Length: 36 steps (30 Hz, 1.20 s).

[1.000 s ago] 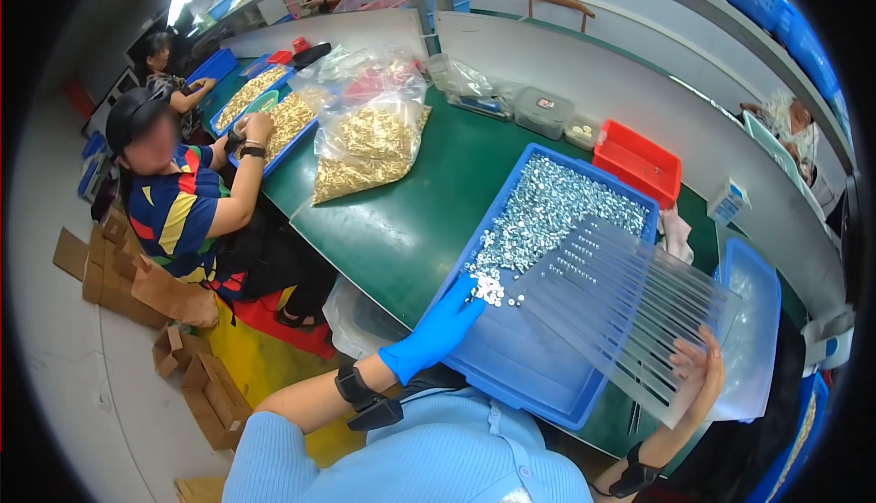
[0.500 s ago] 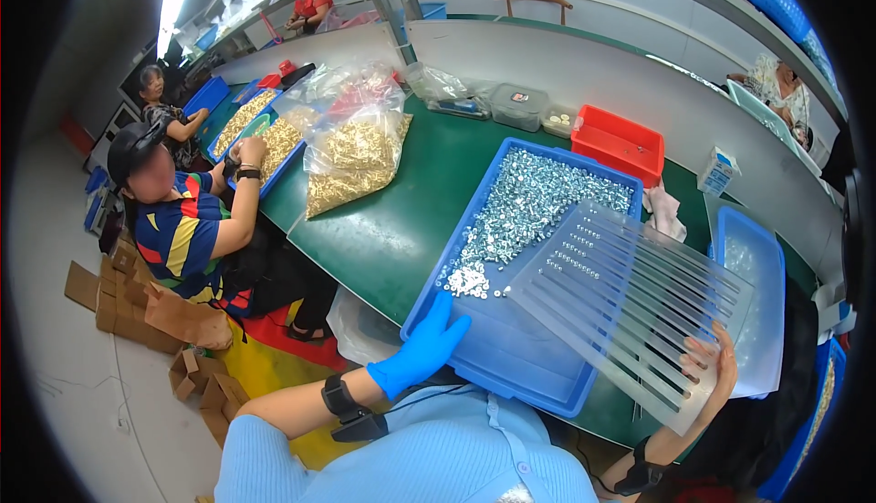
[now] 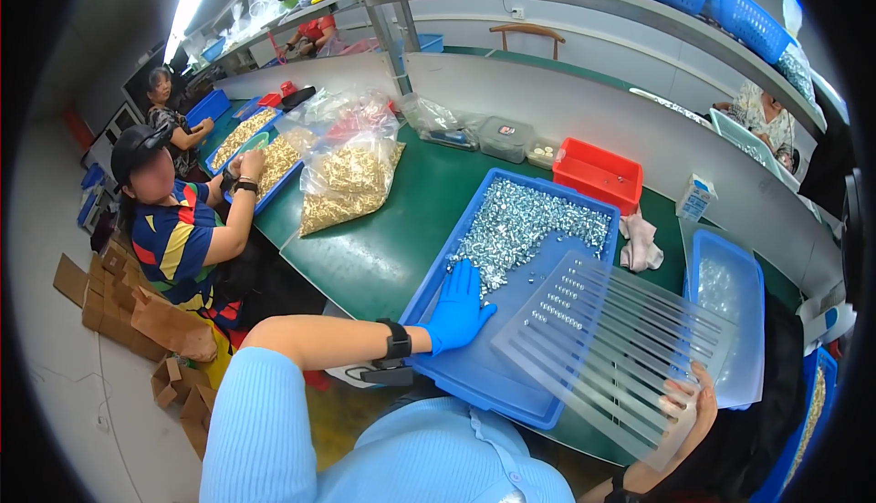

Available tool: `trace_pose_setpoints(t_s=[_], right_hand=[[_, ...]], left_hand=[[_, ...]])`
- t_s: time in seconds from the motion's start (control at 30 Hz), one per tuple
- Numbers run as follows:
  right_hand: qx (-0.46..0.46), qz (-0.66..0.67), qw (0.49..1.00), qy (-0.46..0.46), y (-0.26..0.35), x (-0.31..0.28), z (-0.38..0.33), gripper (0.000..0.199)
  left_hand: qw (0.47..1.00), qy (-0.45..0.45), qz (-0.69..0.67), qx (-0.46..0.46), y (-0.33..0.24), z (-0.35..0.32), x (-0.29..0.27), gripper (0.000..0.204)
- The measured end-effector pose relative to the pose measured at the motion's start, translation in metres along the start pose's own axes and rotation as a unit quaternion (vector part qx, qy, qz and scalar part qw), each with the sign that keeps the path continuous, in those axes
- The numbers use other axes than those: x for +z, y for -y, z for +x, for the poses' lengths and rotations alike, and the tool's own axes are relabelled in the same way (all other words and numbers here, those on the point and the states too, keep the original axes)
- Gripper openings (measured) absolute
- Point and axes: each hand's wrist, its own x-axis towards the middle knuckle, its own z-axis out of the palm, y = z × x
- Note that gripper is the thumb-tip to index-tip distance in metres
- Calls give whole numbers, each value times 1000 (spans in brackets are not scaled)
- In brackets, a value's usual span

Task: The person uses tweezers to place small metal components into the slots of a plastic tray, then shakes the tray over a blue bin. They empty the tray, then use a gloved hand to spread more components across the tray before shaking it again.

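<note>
My left hand [image 3: 459, 311], in a blue glove, lies with its fingers stretched out in the blue tray [image 3: 488, 371]. Its fingertips meet the near left edge of a heap of small shiny metal parts [image 3: 522, 220]. My bare right hand [image 3: 695, 416] grips the near right corner of a clear slotted plate [image 3: 545, 343], with fingers wrapped over its edge. The plate is tilted and reaches over the tray's right side. Several rows of small metal parts [image 3: 561, 307] sit at the far left end of its slots. Whatever my left palm covers is hidden.
Behind the tray stand a red bin [image 3: 598, 175], a lidded box [image 3: 506, 140] and a pinkish cloth [image 3: 641, 243]. A second blue tray [image 3: 727, 270] is at the right. Bags of gold-coloured parts [image 3: 351, 175] lie left. A co-worker [image 3: 187, 229] sits at the far left.
My left hand has moved forward from the tray's near left edge onto the edge of the heap, covering the pale pieces there. The right hand still holds the plate. The view has shifted slightly.
</note>
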Motion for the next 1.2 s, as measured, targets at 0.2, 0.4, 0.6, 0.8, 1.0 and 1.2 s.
trace_pose_setpoints(t_s=[0.2,0.4,0.6,0.8,1.0,1.2], right_hand=[[9,23,1000,-12,-7,0,-1,47],[16,-4,1000,2,4,-2,-1,53],[22,9,999,48,-8,13,14,46],[26,-2,997,68,-10,17,25,46],[46,24,994,92,-12,22,29,44],[54,0,994,94,-4,34,27,42]], left_hand=[[997,-6,45,59,3,37,3,69],[988,-36,58,137,3,81,10,66],[987,-54,56,138,0,112,6,68],[997,-76,-21,23,7,88,10,77],[996,-57,63,39,-1,88,11,81],[996,-57,46,50,-7,107,3,79]])
